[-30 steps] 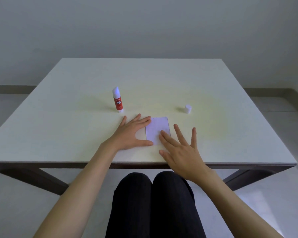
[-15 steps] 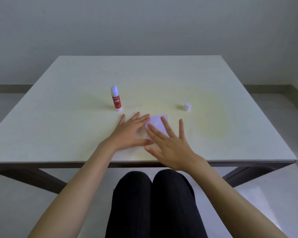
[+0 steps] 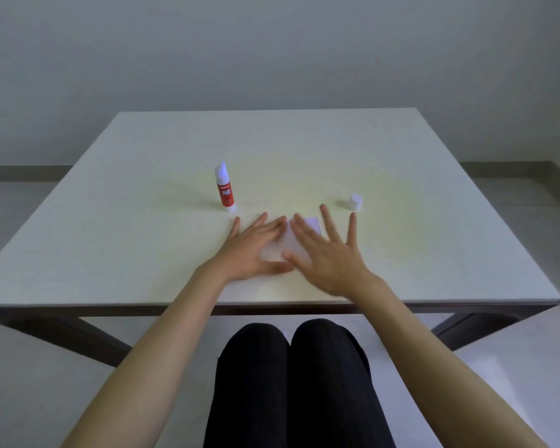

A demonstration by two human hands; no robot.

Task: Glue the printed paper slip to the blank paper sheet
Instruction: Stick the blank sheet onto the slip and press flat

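A small white paper (image 3: pixel 313 223) lies flat on the white table (image 3: pixel 143 240), near the front edge. Most of it is hidden under my hands; only its far right corner shows. I cannot tell the printed slip from the blank sheet. My left hand (image 3: pixel 256 250) rests flat with fingers spread at the paper's left side. My right hand (image 3: pixel 327 257) lies flat over the paper, fingers spread and blurred by motion. Neither hand holds anything.
An uncapped red glue stick (image 3: pixel 224 186) stands upright behind my left hand. Its white cap (image 3: pixel 355 202) sits to the right, just beyond my right fingertips. My legs in dark trousers (image 3: pixel 291 383) are under the table's front edge.
My right hand has slid forward and across the paper, covering more of it. My left hand has stayed in place at the paper's left side.
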